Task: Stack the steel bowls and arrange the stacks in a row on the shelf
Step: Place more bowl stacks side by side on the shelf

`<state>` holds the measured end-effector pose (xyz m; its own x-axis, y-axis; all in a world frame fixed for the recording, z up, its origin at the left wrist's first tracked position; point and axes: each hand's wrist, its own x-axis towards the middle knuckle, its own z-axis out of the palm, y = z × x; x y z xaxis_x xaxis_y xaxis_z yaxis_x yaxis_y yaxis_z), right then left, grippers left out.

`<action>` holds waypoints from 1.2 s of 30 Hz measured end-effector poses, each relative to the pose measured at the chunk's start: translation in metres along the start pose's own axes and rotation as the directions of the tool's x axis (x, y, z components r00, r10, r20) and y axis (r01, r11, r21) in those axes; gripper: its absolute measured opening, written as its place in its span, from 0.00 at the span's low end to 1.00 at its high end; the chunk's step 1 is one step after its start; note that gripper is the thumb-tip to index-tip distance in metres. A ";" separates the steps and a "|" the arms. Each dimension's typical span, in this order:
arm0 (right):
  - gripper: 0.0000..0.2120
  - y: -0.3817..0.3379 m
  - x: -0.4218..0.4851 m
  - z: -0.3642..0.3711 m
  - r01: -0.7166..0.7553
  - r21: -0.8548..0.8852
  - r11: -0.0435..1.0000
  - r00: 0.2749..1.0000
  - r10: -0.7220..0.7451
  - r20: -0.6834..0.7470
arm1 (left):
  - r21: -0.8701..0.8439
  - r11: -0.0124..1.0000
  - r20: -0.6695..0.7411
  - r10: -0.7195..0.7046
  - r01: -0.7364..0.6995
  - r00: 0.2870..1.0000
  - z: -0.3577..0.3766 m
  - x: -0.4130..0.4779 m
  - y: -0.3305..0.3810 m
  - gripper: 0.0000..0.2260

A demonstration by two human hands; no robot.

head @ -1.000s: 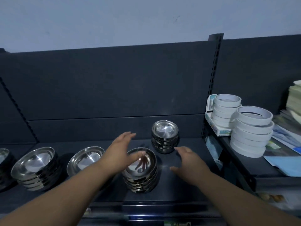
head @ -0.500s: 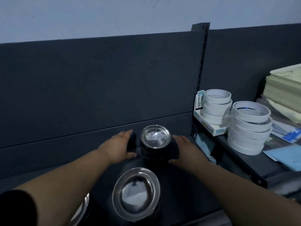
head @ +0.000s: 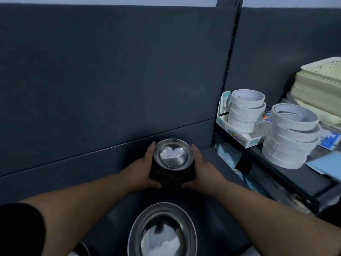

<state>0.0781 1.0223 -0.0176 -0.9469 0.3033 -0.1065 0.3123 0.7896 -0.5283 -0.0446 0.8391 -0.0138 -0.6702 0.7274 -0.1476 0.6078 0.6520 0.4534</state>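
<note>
Our hands, which flanked the small stack of steel bowls half a second ago, now clasp it. The left hand wraps the stack's left side, fingers up at the top rim and thumb at the base, and the right hand mirrors it on the right. The stack is at the back of the dark shelf, close to the back panel — we cannot tell whether it rests there or is raised.

Nearer to us, apart from it, stands a wider stack of bowls, and another bowl rim shows at the bottom left. Past the slotted upright, the neighbouring shelf carries a pile of white tape rolls in a printed box, a second tape pile just beside it, and cream baskets behind.
</note>
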 end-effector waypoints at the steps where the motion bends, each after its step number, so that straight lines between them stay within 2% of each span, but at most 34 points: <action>1: 0.60 -0.001 0.000 0.001 -0.006 0.015 1.000 1.000 0.006 -0.010 | -0.014 1.000 -0.016 0.005 -0.005 1.000 0.002 0.002 0.000 0.60; 4: 0.58 -0.001 -0.001 0.002 -0.021 0.042 0.999 0.999 0.022 -0.031 | -0.027 0.999 -0.059 0.018 -0.020 0.998 0.005 0.005 0.000 0.59; 13: 0.58 0.009 -0.021 -0.015 0.002 0.118 0.993 0.996 0.008 -0.084 | -0.055 0.998 -0.055 0.017 -0.020 0.998 -0.004 -0.004 0.033 0.57; 20: 0.55 0.030 -0.053 -0.039 0.056 0.229 0.972 0.993 -0.030 -0.114 | -0.112 0.990 -0.022 -0.091 0.088 0.996 -0.003 -0.024 0.097 0.60; 24: 0.52 0.049 -0.078 -0.063 0.126 0.238 0.963 0.990 -0.106 -0.095 | -0.108 0.977 -0.078 -0.195 0.186 0.978 0.010 -0.040 0.140 0.60; 28: 0.50 0.069 -0.100 -0.082 0.180 0.232 0.956 0.984 -0.175 -0.044 | -0.207 0.952 -0.137 -0.258 0.227 0.956 0.038 -0.061 0.175 0.60; 31: 0.45 0.084 -0.112 -0.083 0.207 0.230 0.951 0.977 -0.212 -0.003 | -0.315 0.916 -0.180 -0.317 0.251 0.931 0.066 -0.079 0.195 0.57; 33: 0.49 0.093 -0.117 -0.077 0.211 0.225 0.951 0.973 -0.227 0.046 | -0.400 0.884 -0.205 -0.343 0.241 0.917 0.086 -0.090 0.203 0.55; 36: 0.56 0.104 -0.123 -0.066 0.218 0.260 0.941 0.961 -0.254 0.113 | -0.479 0.839 -0.230 -0.403 0.258 0.886 0.115 -0.100 0.205 0.57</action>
<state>0.2323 1.1020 -0.0032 -0.9975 0.0306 -0.0637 0.0677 0.6701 -0.7391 0.1965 0.9245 -0.0072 -0.9365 0.3325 -0.1117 0.1332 0.6318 0.7636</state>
